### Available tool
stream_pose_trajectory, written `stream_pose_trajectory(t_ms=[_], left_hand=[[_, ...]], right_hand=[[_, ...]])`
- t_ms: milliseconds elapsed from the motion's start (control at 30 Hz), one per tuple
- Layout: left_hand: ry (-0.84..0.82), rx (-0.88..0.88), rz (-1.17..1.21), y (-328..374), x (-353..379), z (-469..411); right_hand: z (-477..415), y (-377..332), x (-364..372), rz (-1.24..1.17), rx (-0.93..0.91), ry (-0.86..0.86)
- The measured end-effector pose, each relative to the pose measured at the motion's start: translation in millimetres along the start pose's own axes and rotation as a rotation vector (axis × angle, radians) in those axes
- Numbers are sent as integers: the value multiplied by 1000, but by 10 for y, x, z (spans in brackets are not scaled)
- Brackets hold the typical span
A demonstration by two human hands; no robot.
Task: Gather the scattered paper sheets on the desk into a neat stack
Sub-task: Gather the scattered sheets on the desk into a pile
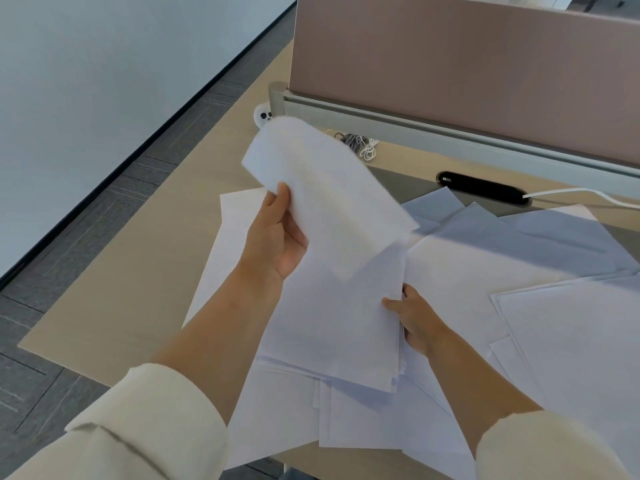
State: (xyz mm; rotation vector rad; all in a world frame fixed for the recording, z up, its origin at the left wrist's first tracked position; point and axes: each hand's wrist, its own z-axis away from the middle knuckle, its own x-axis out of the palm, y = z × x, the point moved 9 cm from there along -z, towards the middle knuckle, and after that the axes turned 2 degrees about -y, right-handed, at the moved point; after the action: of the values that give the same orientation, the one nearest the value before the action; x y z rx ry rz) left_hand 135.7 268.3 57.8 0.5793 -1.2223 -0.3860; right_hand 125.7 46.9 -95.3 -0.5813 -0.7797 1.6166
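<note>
My left hand [277, 237] holds a white paper sheet [325, 195] in the air above the desk, thumb on top; the sheet is curved and blurred. My right hand [414, 317] grips the right edge of a partial stack of white sheets [332, 323], thumb on top and fingers beneath. Several more loose sheets [519, 251] lie overlapping across the light wooden desk [145, 258], to the right, behind and under the stack. Another pile of sheets [575, 334] lies at the right edge of the view.
A pink partition panel [467, 71] on a grey rail bounds the back of the desk. A black cable slot [481, 187] with a white cable, a bundle of cords [360, 145] and a small white round gadget [263, 116] sit near it. The desk's left edge drops to grey floor.
</note>
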Motion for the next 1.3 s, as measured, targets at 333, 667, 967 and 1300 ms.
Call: stream_pose_trajectory(t_ms=[333,667,967,1300], left_hand=[[497,-423,-368,-833,-1312,504],[344,-699,-877,-908,-1399,681],[392,-521,-819,-427,-1557,464],[164,-521,-1861,-269,-1485,315]], right_hand=[[28,27,-67,-195,33,98],[-63,32,-71,-94,-30,142],[-166,65,-131,111,-13,147],[-144,-19,-104,42,-18,155]])
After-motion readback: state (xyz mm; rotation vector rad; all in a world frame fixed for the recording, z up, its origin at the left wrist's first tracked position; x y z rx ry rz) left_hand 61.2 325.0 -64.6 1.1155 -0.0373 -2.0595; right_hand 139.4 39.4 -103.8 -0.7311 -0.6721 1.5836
